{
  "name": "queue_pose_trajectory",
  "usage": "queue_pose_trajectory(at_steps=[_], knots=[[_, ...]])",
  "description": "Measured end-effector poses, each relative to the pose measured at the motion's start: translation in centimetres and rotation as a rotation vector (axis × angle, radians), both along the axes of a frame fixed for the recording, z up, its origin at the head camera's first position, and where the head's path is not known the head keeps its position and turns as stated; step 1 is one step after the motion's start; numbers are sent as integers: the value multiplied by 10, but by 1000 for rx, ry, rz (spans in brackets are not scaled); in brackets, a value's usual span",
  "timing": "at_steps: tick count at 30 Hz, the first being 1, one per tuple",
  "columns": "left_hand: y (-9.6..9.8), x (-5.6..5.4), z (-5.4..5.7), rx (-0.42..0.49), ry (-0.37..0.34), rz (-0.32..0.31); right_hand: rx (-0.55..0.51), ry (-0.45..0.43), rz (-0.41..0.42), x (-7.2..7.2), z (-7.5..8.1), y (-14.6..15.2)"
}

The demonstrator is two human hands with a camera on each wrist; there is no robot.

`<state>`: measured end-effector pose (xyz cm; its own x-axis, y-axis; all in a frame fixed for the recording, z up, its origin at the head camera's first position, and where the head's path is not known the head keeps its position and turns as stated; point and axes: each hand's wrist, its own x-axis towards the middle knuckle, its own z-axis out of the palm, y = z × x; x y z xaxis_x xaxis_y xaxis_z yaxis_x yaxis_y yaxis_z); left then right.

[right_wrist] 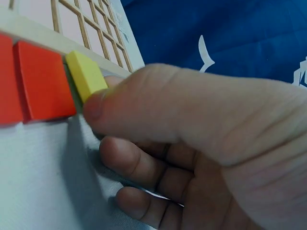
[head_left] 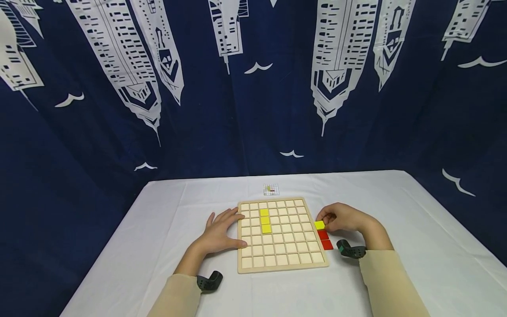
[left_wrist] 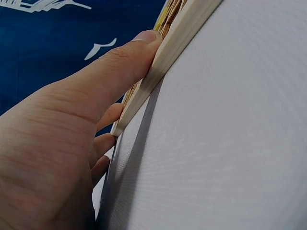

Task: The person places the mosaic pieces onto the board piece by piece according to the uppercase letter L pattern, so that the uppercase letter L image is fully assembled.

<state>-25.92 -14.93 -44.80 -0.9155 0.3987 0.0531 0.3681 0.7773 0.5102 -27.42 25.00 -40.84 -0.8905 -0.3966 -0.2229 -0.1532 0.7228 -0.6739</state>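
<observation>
Board of pale wood, square and divided into raised-edged cells, lies flat on the white cloth-covered surface. Three flat yellow square tiles occupy its third column from the 9 o'clock edge, second to fourth rows from 12 o'clock. Left hand is at the board's 9 o'clock edge, digits extended and spread, thumb resting on the frame; nothing is gripped. Right hand is just outside the edge between 2 and 3 o'clock, pinching a loose yellow square tile between thumb and finger. Whether that tile touches the surface cannot be determined. Two flat red square tiles lie side by side along the same edge, between 3 and 4 o'clock, next to the pinched tile. Small white card, printed with a grid bearing yellow and red marks, lies just beyond the board at 12 o'clock. Navy-blue fabric with white building and bird prints stands behind the surface. Both wrists carry black devices above beige sleeves.
</observation>
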Motion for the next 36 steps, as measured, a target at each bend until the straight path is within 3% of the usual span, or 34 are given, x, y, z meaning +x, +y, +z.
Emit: queue_pose_trajectory(at_steps=[11,23,36], knots=[[1,-1,0,-2,-2,3,-57,47,39,-3,1,-4],[0,-2,-2,-10,-1,1,-111,71,133,-1,7,-30],[0,-3,-2,-8,-4,1,-78,114,180,0,1,-60]])
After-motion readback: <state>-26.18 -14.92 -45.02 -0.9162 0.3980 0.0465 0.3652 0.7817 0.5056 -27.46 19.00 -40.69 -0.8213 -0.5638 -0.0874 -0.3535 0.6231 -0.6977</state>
